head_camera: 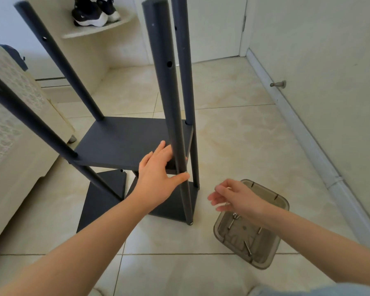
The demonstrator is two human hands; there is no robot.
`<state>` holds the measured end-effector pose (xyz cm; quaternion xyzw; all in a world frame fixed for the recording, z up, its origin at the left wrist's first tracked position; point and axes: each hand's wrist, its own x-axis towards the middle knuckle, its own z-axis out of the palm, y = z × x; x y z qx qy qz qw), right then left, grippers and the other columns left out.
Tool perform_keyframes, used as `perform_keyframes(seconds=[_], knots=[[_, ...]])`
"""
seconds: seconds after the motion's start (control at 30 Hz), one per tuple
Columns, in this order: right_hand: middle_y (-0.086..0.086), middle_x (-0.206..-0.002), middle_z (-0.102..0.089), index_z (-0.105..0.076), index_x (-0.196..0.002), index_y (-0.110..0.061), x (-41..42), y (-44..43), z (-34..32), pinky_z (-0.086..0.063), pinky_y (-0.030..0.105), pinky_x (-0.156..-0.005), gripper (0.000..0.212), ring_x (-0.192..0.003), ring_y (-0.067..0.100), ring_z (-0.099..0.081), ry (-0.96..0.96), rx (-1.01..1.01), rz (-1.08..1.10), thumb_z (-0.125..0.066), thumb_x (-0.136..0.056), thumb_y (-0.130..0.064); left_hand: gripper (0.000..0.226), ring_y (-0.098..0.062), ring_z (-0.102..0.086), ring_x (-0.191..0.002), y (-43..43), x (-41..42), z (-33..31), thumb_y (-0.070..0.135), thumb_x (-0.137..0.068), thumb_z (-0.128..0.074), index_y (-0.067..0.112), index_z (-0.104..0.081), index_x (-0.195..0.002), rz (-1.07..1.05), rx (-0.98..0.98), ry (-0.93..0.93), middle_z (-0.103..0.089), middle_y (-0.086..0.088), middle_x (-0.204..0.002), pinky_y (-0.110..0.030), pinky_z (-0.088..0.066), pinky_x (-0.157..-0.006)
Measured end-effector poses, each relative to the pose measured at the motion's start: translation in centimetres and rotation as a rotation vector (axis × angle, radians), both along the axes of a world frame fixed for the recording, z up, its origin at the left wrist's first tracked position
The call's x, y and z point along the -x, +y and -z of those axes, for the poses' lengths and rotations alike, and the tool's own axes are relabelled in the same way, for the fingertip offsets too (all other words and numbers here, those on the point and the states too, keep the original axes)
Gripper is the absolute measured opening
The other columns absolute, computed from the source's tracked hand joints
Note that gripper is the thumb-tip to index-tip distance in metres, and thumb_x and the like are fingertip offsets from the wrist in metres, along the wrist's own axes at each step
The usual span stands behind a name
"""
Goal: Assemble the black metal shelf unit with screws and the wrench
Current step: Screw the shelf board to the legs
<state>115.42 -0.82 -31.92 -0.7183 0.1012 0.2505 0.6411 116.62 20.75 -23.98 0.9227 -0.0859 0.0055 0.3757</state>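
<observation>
Just beneath the right hand [237, 197], too blurred to confirm a screw in its loosely curled fingers, lies the screw tray [283, 207]; the left hand [158, 174], fingers straight, braces the near post [173, 103] of the shelf unit [124, 142], apparently steadying it for fastening.

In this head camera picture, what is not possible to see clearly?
- Head view: fingertips of the left hand are hidden behind the near pole; grip unclear.
- The right hand is motion-blurred; holding a screw or not, unclear.
- Contents of the tray are partly covered by the right forearm.
- Top of the rear pole is cut off by the upper edge.
- No wrench in view.
</observation>
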Motion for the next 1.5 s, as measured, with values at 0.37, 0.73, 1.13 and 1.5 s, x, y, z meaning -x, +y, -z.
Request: perform_keyframes(seconds=[0.37,0.73,1.13,1.5], knots=[[-0.001,-0.097,-0.068,-0.048,-0.119,-0.012,-2.4,7.7,-2.2,-0.050,0.040,-0.099,0.024,-0.094,0.011,-0.065,-0.040,-0.060,0.204,-0.040,-0.105,-0.030,0.037,-0.024,-0.041,-0.140,-0.4,-1.6,-0.5,0.023,-0.085,-0.078,0.044,-0.048,-0.085,-0.034,-0.035,0.059,-0.049,0.025,-0.101,-0.050,-0.009,-0.124],[0.010,-0.108,-0.063,-0.046,-0.112,-0.015,-4.3,11.0,-1.2,-0.053,0.032,-0.089,0.021,-0.099,0.017,-0.065,-0.155,-0.064,0.242,-0.036,-0.106,-0.032,0.034,-0.022,-0.036,-0.144,1.9,-4.3,-1.1,0.023,-0.087,-0.076,0.040,-0.052,-0.104,-0.040,0.050,0.075,-0.058,0.011,-0.123,-0.052,-0.016,-0.124],[0.000,-0.104,-0.069,-0.043,-0.113,-0.022,-7.6,15.9,-6.0,-0.052,0.043,-0.096,0.020,-0.098,0.017,-0.065,-0.359,0.062,0.203,-0.032,-0.106,-0.037,0.034,0.009,-0.053,-0.081,8.9,-6.8,-7.0,0.017,-0.086,-0.076,0.027,-0.059,-0.114,-0.086,0.339,0.095,-0.057,0.025,-0.093,-0.002,-0.041,-0.056],[-0.004,-0.093,-0.061,-0.045,-0.116,-0.018,-8.3,20.5,-9.5,-0.046,0.029,-0.087,0.017,-0.088,0.006,-0.058,-0.440,0.053,0.168,-0.037,-0.105,-0.029,0.030,0.002,-0.063,-0.090,14.8,-7.2,-8.4,0.016,-0.086,-0.076,0.033,-0.058,-0.102,-0.197,0.495,0.071,-0.067,0.016,-0.097,-0.004,-0.045,-0.057]])
